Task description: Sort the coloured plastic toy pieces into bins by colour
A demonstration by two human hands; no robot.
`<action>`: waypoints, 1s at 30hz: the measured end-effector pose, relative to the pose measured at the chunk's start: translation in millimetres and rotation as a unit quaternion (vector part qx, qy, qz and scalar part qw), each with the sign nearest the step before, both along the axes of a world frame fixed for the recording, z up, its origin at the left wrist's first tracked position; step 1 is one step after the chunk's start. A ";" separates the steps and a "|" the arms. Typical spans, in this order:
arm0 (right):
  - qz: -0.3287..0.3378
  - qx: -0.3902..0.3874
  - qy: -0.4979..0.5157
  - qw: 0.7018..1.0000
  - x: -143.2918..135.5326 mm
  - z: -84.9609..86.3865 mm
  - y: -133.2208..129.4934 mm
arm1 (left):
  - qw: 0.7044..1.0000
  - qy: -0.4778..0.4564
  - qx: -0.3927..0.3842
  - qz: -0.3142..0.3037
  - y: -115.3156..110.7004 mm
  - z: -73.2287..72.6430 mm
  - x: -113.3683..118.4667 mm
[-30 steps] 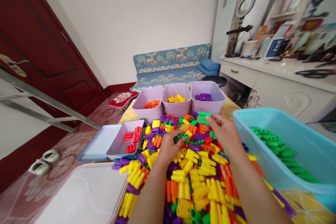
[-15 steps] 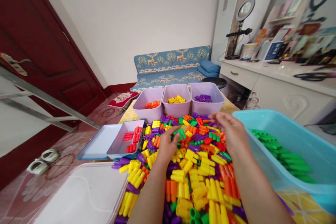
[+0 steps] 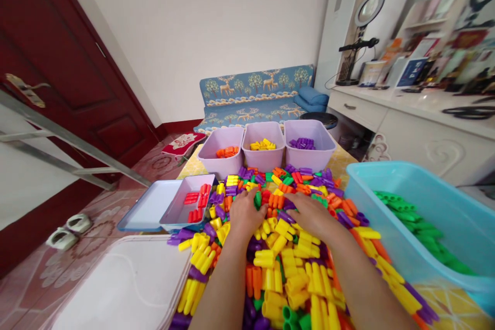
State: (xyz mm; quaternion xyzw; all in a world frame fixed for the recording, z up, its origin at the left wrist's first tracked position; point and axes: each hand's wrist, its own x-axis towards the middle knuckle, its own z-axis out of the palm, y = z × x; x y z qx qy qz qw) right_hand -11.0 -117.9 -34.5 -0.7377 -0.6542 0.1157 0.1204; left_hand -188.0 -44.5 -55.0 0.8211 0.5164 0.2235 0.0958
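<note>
Reaching among loose plastic pieces (image 3: 285, 229), the left hand (image 3: 246, 210) and right hand (image 3: 310, 212) curl, grips unclear; a hasty sweep could scatter them.

Open air above pile (image 3: 288, 258); lilac boxes (image 3: 264, 160) bar far side, turquoise tub (image 3: 456, 211) right.

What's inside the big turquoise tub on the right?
Green plastic pieces lie heaped in the turquoise tub; no other color shows among them. The tub's near wall and the upper pieces cover whatever lies lower down.
</note>
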 end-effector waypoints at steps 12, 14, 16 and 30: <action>0.076 0.059 0.216 0.972 -5.8 -2.8 5.1 | 0.954 -0.218 -0.088 -0.188 3.6 -5.9 2.5; 0.076 0.075 0.230 0.967 -7.8 1.0 4.3 | 0.951 -0.237 -0.090 -0.176 3.4 -4.6 3.0; 0.076 0.091 0.238 0.964 -9.1 4.5 3.7 | 0.947 -0.263 -0.093 -0.161 3.1 -2.2 3.6; 0.011 0.137 0.316 0.939 -13.0 5.4 7.4 | 0.915 -0.356 -0.122 -0.145 -2.9 7.8 5.9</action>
